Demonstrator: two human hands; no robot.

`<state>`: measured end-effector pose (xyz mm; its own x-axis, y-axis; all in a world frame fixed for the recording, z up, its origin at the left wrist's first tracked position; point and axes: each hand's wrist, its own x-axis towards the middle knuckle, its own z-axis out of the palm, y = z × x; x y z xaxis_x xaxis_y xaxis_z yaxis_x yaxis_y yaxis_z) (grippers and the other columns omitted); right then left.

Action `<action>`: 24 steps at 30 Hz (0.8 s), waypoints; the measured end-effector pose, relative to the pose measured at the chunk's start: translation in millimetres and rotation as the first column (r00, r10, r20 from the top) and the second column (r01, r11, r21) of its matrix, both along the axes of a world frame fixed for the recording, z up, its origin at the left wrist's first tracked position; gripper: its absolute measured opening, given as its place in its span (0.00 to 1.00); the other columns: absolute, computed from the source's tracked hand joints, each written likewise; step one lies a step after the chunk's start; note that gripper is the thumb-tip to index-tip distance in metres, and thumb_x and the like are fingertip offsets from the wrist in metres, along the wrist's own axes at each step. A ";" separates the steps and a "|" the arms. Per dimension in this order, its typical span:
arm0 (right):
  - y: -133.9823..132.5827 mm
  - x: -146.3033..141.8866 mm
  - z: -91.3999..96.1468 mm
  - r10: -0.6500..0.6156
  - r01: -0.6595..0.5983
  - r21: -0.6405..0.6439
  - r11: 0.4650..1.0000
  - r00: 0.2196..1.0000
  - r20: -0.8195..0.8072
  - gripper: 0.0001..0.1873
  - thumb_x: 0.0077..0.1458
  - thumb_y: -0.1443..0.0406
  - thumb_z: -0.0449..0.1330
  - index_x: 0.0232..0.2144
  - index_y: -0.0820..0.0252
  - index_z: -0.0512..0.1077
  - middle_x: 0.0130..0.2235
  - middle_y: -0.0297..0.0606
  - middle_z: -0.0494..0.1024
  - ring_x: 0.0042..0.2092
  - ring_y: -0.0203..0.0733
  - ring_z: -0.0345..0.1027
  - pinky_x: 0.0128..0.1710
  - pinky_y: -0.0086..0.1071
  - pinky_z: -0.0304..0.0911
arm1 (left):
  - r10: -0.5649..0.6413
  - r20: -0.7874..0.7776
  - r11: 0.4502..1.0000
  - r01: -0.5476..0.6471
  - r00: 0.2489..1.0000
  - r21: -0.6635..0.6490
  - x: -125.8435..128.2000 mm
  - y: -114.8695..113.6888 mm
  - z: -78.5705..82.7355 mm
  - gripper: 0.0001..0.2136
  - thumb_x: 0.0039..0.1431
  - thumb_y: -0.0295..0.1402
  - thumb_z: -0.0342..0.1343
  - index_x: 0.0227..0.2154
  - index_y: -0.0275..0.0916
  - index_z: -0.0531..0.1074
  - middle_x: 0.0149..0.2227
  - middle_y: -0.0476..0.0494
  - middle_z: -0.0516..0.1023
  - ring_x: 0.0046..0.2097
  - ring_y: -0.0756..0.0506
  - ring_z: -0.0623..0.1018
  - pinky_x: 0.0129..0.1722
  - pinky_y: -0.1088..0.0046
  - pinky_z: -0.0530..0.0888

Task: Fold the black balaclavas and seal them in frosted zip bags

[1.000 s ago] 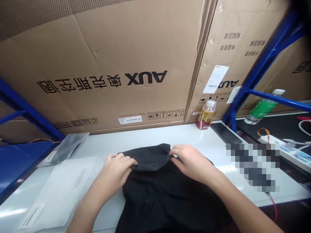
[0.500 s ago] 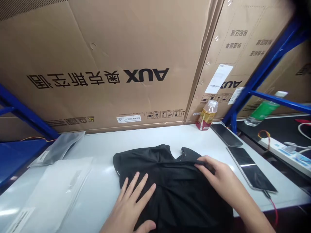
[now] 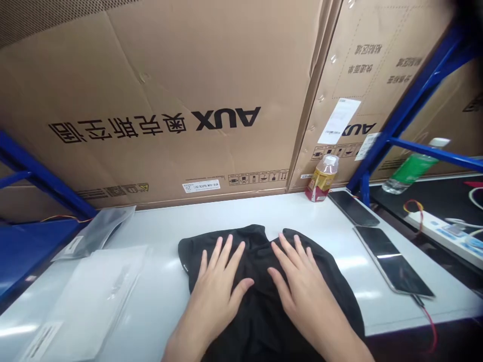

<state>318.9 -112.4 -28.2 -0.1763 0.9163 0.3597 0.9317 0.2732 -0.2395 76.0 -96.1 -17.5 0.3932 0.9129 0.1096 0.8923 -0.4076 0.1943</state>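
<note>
A black garment (image 3: 260, 296) lies spread on the white table, with a notch in its far edge and its near part running out of view at the bottom. My left hand (image 3: 219, 286) rests flat on its left side, fingers spread. On the right side my right hand (image 3: 302, 281) also lies flat, palm down with the fingers apart, just below the notch. Neither hand grips the cloth. The garment's exact kind cannot be made out.
Clear plastic bags (image 3: 94, 296) lie at the left. Large cardboard boxes (image 3: 169, 75) stand behind the table (image 3: 158, 221). To the right are a drink bottle (image 3: 322, 178), a dark phone (image 3: 352, 208), a cabled phone (image 3: 392, 261), a blue frame (image 3: 411, 95) and a power strip (image 3: 449, 236).
My right hand has let go of the cloth edge at the right and moved left, now flat on the garment. My left hand has slid slightly forward. The lifted fold now lies flatter.
</note>
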 end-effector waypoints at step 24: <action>-11.6 9.1 -36.5 0.113 -0.110 -0.093 0.990 0.993 0.032 0.31 0.74 0.54 0.49 0.74 0.55 0.57 0.74 0.38 0.58 0.75 0.58 0.50 0.71 0.59 0.56 | -0.247 0.040 0.948 0.250 0.968 -0.198 21.9 19.9 4.5 0.40 0.70 0.60 0.47 0.76 0.48 0.45 0.77 0.41 0.45 0.77 0.31 0.47 0.72 0.34 0.52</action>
